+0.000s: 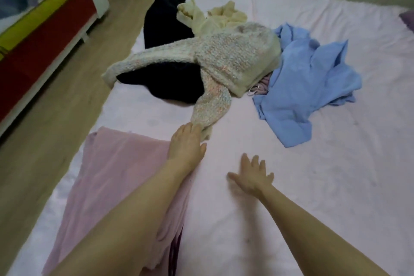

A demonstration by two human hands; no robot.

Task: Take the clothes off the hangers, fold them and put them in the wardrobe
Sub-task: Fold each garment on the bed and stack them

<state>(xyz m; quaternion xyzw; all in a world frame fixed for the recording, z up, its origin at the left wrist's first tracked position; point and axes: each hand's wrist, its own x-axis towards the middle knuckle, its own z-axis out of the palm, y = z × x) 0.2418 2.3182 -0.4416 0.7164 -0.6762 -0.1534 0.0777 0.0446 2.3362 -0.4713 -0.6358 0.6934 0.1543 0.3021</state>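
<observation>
A bed under a pale pink sheet carried the clothes: a folded pink garment at 7 o'clock, a black garment, a fuzzy knit sweater and a cream garment toward 12, a blue shirt at 2.

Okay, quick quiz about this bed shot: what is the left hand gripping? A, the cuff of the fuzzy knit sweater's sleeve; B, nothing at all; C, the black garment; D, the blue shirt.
A: the left hand has its fingers curled over the cuff end of the fuzzy knit sweater sleeve, while the blue shirt and black garment lie untouched farther up the bed.
</observation>
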